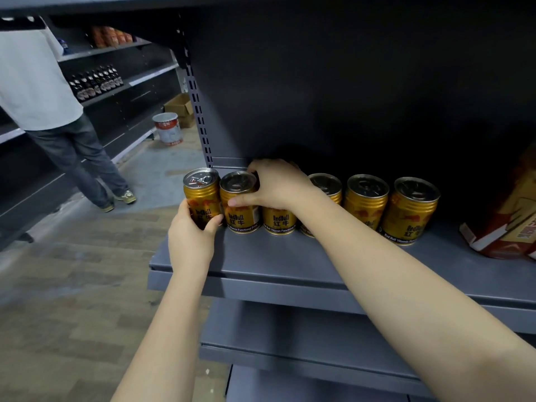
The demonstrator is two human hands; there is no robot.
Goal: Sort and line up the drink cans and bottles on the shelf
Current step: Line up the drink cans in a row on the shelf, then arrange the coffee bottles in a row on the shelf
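Gold metal Red Bull drink cans (pixel 366 198) stand in a row along the grey metal shelf (pixel 290 265), mid-frame, six that we can count. Four on the right side look lined up already, labels roughly fwd; the two at the left end of the row are the ones in hand, so we judge the job well along for this shelf, w/ only the end spacing left to fix.

Our left hand (pixel 190 236) is wrapped round the body of the leftmost gold can (pixel 201 192), right at the shelf's left edge, fingers closed on it. Our right hand (pixel 278 184) comes over the top and grips the second gold can (pixel 238 198), thumb on its front, fingers behind. The third can (pixel 279 219) is partly hidden under that hand; it's prob. touching its neighbour, but we can't be sure.

At the right edge of the frame a red-and-gold printed carton (pixel 507 216) sits on the same shelf, tilted; contents not visible. Upper left, dark bottles (pixel 97 81) stand on another rack, and a brown cardboard box (pixel 179 107) lies open on the floor beside a white bucket (pixel 167 127); what's inside either is too far to tell.
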